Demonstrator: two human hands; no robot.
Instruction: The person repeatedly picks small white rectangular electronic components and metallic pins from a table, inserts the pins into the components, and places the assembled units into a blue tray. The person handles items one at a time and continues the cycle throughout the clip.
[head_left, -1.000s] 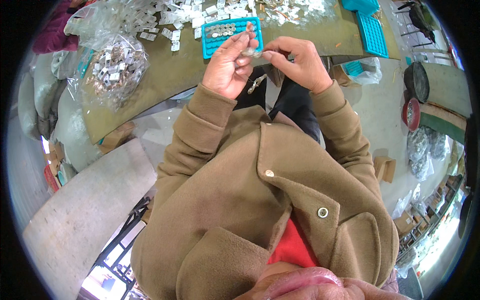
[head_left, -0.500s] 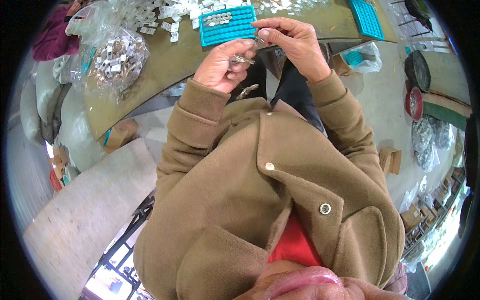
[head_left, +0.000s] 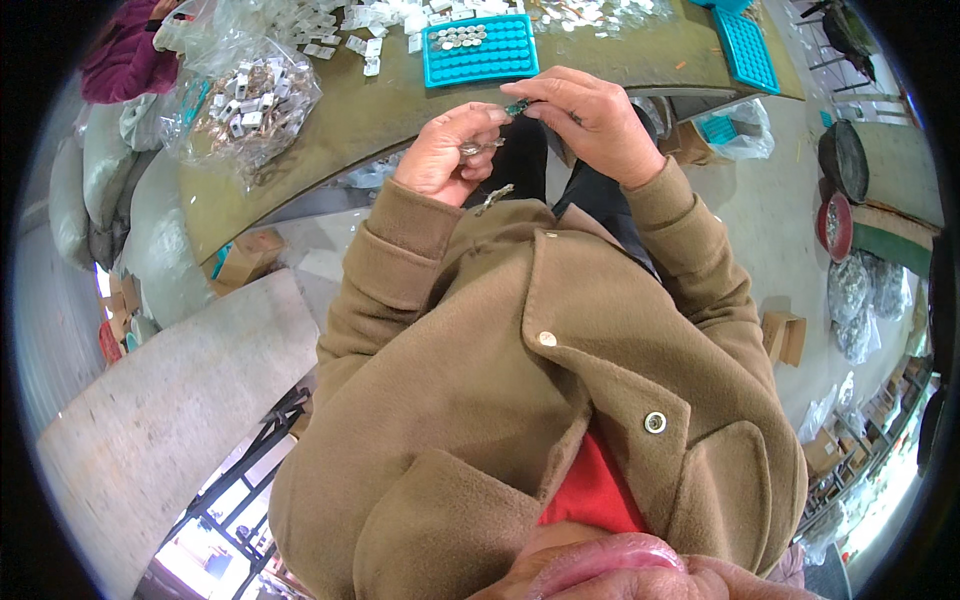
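Dark green piece (head_left: 517, 107) in head view: held by the near edge of the surface (head_left: 345, 110). Left hand (head_left: 448, 150) pinches its left end, lower fingers curled over silvery bits (head_left: 481, 147). Right hand (head_left: 597, 118) pinches its right end. Judged light, stiff, perhaps fragile; grip by the ends. Long axis runs crosswise, right end farther out.
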